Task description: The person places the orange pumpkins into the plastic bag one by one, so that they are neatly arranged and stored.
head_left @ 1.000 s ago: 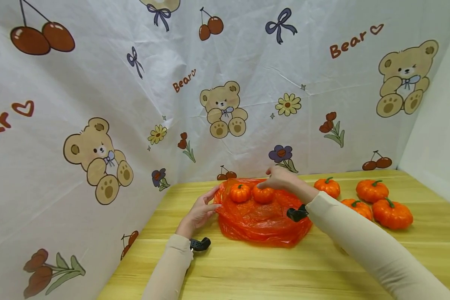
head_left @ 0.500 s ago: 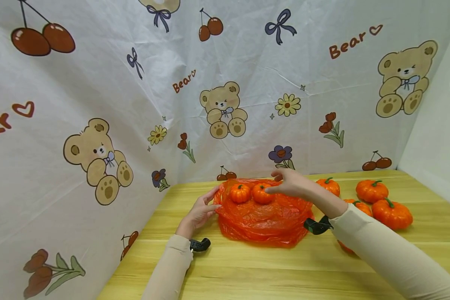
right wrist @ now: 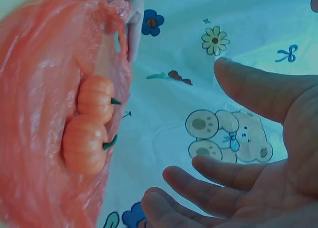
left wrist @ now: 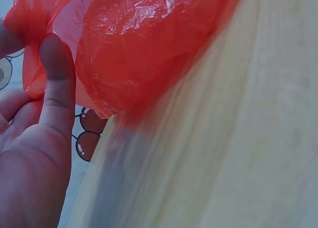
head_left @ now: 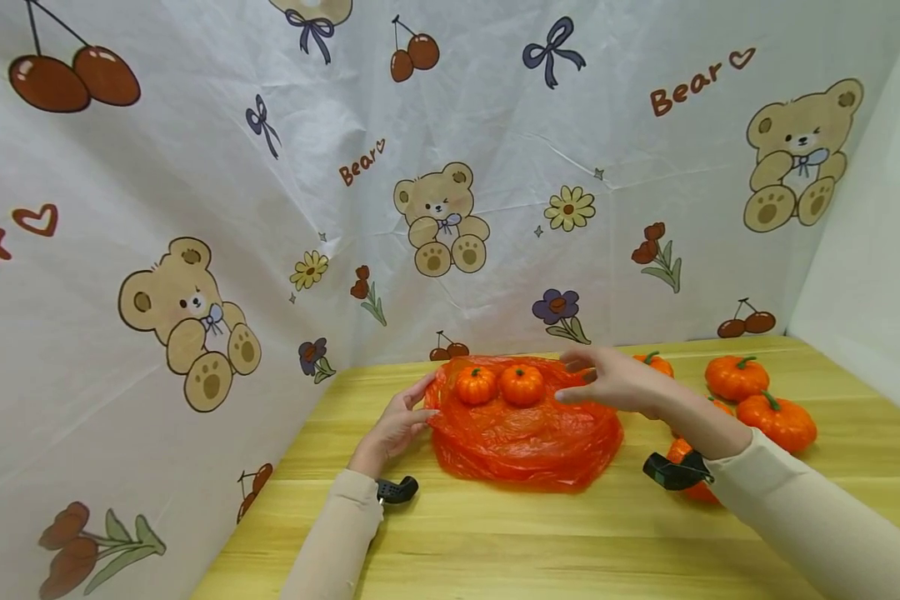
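Note:
A thin red plastic bag (head_left: 525, 450) lies spread on the table, and two small orange pumpkins (head_left: 521, 386) with green stems sit side by side on it. At the bag's left edge, my left hand (head_left: 399, 427) pinches the plastic between thumb and fingers; the left wrist view shows the thumb (left wrist: 57, 84) against the film. My right hand (head_left: 615, 382) is in the air over the bag's right side, apart from the pumpkins. In the right wrist view its fingers (right wrist: 213, 183) are spread and relaxed, with nothing between them.
Several more orange pumpkins (head_left: 776, 423) stand in a group at the right of the wooden table (head_left: 480, 550), partly behind my right arm. A white cloth (head_left: 495, 125) printed with bears hangs along the back and left sides.
My right hand has let go of the right pumpkin on the bag and drawn back to the right. The left hand stays at the bag's edge.

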Motion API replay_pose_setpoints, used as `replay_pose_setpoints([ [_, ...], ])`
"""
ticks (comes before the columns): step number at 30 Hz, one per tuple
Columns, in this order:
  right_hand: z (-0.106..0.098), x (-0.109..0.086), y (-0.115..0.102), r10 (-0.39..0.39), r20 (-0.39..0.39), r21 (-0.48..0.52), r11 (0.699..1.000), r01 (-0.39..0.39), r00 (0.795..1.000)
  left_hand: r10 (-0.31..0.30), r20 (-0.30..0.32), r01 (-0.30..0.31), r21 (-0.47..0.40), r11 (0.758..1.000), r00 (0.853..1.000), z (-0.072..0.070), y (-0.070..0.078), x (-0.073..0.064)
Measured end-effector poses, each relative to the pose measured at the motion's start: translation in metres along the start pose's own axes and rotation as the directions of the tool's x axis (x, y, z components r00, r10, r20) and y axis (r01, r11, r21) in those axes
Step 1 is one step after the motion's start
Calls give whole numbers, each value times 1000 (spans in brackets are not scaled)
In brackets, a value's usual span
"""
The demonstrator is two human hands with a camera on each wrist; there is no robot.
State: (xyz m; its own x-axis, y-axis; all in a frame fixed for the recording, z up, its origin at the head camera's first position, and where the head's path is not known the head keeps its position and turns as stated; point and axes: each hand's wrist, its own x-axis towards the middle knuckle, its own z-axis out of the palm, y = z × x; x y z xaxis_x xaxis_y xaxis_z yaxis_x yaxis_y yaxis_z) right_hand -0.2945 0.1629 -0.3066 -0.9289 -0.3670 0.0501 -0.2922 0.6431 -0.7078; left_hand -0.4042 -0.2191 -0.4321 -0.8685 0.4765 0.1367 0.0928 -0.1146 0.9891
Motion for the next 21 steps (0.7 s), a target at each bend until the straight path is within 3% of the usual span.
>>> replay_pose_setpoints([
  [8, -9, -19, 23, 8, 8, -37, 999, -8, 1000, -2, -12, 2, -1, 1000, 1000, 1, 1, 0],
  [16, -15, -34, 50, -22, 92, -29, 999, 25, 996, -24, -24, 23, -27, 999, 999, 1, 1, -2],
  [21, -22, -46, 65, -1, 124, 5, 1000, 1, 992, -26, -20, 26, -15, 1000, 999, 2, 1, -1],
])
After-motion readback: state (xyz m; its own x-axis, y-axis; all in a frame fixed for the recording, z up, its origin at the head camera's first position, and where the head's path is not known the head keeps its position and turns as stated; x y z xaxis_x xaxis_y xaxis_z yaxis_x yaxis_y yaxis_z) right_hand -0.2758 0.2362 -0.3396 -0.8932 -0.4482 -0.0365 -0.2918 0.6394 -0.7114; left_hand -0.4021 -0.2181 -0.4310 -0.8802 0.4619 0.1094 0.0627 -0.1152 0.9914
